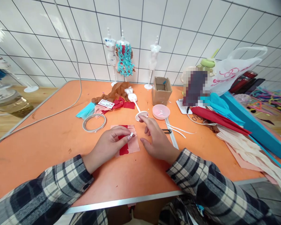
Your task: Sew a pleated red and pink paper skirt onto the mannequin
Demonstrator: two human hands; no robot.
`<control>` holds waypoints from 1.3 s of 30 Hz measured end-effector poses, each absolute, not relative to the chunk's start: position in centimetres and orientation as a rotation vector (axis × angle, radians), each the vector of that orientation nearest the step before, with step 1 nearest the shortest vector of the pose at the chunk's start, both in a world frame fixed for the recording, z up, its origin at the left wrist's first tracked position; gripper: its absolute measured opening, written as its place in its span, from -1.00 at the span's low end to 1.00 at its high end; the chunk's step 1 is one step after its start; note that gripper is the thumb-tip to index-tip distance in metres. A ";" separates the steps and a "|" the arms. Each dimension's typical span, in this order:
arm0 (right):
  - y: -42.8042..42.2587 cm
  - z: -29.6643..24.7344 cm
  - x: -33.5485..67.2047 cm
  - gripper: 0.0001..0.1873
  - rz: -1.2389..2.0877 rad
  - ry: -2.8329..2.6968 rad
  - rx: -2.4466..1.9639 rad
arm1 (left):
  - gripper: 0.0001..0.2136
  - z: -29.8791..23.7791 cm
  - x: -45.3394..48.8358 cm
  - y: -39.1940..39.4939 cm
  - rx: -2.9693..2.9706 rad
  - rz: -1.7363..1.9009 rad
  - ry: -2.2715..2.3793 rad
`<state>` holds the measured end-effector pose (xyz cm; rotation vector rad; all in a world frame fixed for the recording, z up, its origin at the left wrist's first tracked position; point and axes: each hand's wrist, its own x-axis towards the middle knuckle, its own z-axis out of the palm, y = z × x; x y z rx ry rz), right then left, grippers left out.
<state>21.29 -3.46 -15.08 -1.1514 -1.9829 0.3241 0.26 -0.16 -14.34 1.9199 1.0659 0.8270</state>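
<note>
My left hand pinches a small white piece between thumb and fingertips, over a pink and red piece of paper or fabric on the table. To its right my right hand hovers with thumb and fingers apart and nothing visible between them. Just beyond its fingertips is the round base of a small white mannequin, which lies tipped over on red crepe material. A roll of tape lies flat beyond my left hand. Beside my right wrist are a black clip-like tool and white strips.
A pink bowl and a cardboard box stand behind my right hand. Several mannequins stand along the tiled wall, one in turquoise bows. A phone leans at the right, near folded crepe paper. A cable crosses the left.
</note>
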 end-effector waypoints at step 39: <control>-3.0 -14.9 21.3 -0.72 1.705 -0.873 -0.703 | -0.81 -14.9 0.3 -0.2 1.952 0.806 1.040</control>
